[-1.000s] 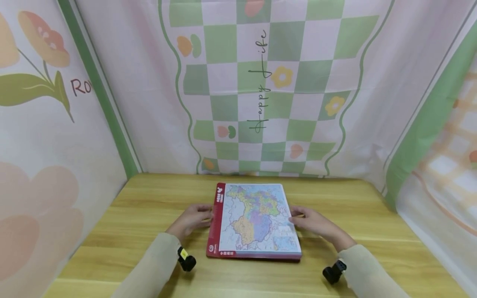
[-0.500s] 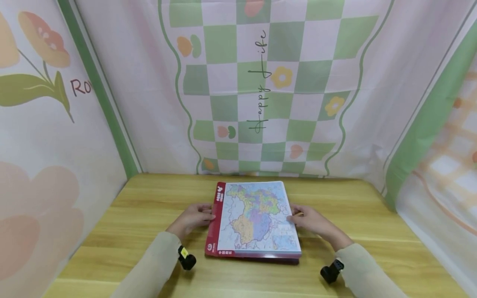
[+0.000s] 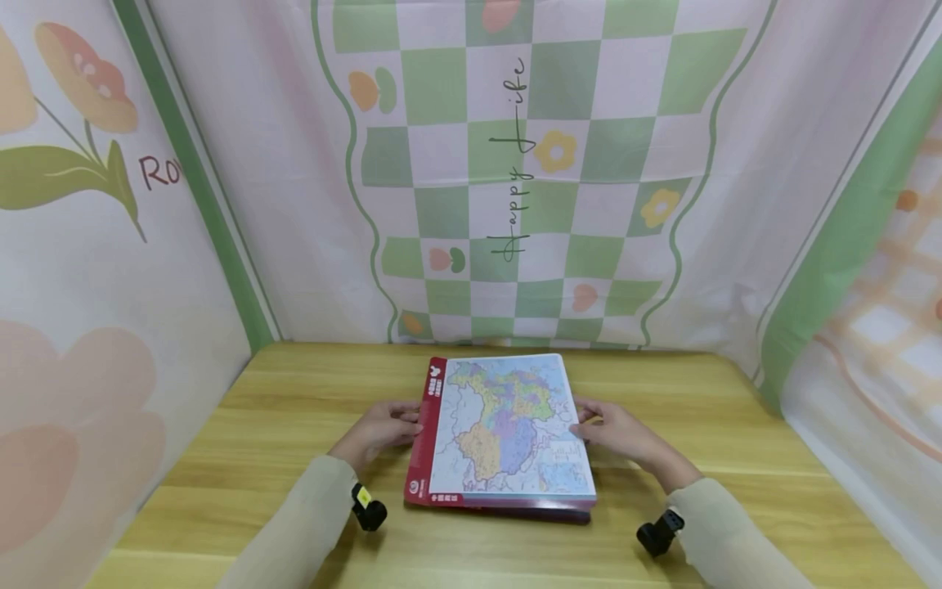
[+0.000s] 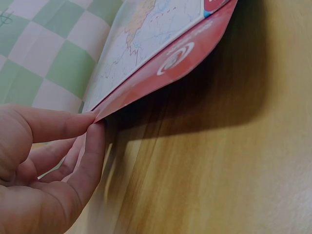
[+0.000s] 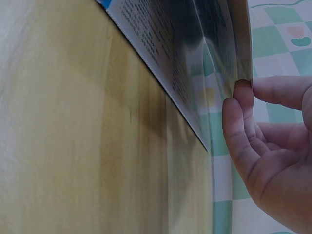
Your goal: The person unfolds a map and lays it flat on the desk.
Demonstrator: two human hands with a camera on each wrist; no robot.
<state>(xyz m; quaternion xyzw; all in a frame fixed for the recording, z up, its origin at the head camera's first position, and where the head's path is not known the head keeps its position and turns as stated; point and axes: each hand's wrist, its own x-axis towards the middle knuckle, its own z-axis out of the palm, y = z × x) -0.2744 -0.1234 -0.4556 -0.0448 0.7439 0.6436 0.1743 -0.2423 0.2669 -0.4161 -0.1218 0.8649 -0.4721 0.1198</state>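
Right hand point(image 3: 614, 429) — map book point(image 3: 504, 429) edge lifted higher (left hand point(image 3: 383, 429) pinching).

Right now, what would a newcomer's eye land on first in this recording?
The colourful map book with its red spine, lying mid-table on the yellow wooden table. The left hand pinches its red edge and the right hand pinches the opposite edge, with the book slightly raised off the wood. Behind hangs a green-and-white checked cloth reading "happy life".
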